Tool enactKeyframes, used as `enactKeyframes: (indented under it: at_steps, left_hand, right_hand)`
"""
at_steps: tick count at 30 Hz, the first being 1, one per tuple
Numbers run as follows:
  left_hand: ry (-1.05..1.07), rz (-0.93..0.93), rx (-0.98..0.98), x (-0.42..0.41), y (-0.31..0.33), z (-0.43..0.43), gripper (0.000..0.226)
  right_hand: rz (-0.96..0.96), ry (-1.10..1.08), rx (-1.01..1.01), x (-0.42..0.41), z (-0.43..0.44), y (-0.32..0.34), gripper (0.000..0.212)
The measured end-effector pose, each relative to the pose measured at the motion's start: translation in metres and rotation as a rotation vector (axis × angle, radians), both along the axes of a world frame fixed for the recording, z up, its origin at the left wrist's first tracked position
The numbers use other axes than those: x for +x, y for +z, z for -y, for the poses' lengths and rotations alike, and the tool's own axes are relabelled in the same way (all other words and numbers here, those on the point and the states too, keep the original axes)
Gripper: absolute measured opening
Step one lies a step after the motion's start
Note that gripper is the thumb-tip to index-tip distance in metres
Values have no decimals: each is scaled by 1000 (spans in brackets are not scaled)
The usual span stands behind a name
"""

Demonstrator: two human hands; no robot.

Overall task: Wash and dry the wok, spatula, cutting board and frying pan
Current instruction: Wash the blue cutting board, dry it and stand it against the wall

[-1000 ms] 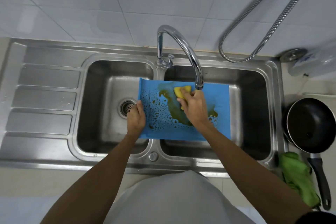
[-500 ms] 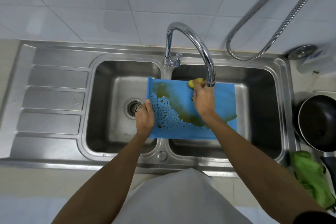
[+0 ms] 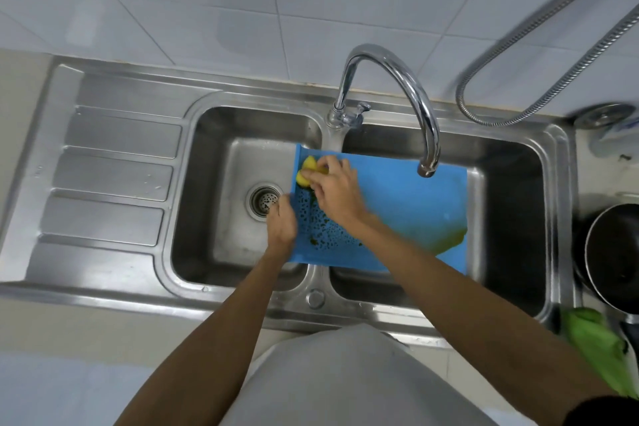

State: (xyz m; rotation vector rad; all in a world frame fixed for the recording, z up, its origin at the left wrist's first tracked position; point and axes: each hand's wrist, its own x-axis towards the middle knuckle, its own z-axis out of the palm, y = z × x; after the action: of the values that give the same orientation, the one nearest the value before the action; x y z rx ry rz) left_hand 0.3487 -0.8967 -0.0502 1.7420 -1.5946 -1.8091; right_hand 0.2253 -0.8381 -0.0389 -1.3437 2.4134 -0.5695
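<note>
Blue plastic, flat and rectangular, the cutting board (image 3: 397, 211) lies across the divider of the stainless-steel double sink (image 3: 316, 297). Its left edge is over the left bowl and its greater part over the right bowl, beneath the spout of the curved chrome tap (image 3: 409, 93). No water stream can be made out at the spout.

Left hand (image 3: 281, 223): fingers curled round the board's left edge near its middle, steadying it. Right hand (image 3: 337, 194): fingers pinched over a yellow sponge (image 3: 306, 169), pressing it onto the board at its far left corner.

Dark soapy droplets cover the board's left portion. A brown-yellow residue (image 3: 449, 239) sits at the near right corner, well apart from the sponge.

Step in hand, as judged: the wash stage of the board, scrubbing, not complete. The next move calls for carrying the sponge across to the near right corner under firm pressure. The left hand must hold the board against sliding on the divider, and a rinse should follow.

A round black frying pan (image 3: 612, 263) stands just beyond the sink's right edge. A crumpled green cloth (image 3: 594, 339) lies just beside it, at the near right corner.
</note>
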Motion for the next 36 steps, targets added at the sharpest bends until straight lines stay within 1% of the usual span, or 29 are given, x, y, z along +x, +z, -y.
enactKeyframes:
  at_steps: [2,3,7,9,11,13,16,19,22,24,27,29,31,34,36]
  left_hand:
    - [0,5,-9,1,-1,1,36]
    - [0,11,-12,1,-2,2,36]
    - [8,-1,44,1,-3,3,36]
    - [23,-9,64,2,-4,4,35]
    - [43,-24,93,4,-7,5,35]
    - [55,-24,126,7,-9,7,37]
    - [81,-15,126,9,-7,9,37]
    - [59,3,86,9,-6,7,40]
    - [61,-23,69,9,-6,7,40]
    - [45,-39,62,9,-7,9,37]
    - [52,-53,94,10,-11,12,35]
    - [57,-59,130,10,-13,14,38]
    - [54,-58,126,11,-15,14,40]
    - [40,-35,84,11,-14,15,37]
    - [17,-36,93,10,-13,15,39]
  right_hand:
    - [1,88,4,6,-13,0,31]
    - [-2,92,6,4,-13,2,32]
    - [-3,-53,32,-9,15,8,37]
    - [-9,-68,44,-9,24,10,36]
    - [7,-25,37,-3,18,10,30]
    - [12,69,24,13,-1,7,24]
    - [-6,187,10,29,-24,4,21]
    - [-15,80,-8,22,-11,3,24]
    - [-7,-18,-7,17,7,6,27]
    - [10,30,12,24,0,7,25]
    - [29,243,23,47,-37,3,21]
    - [27,359,28,59,-58,4,23]
    - [10,328,29,56,-54,4,25]
    - [-32,157,42,39,-29,8,27]
    - [-17,104,45,39,-24,9,28]
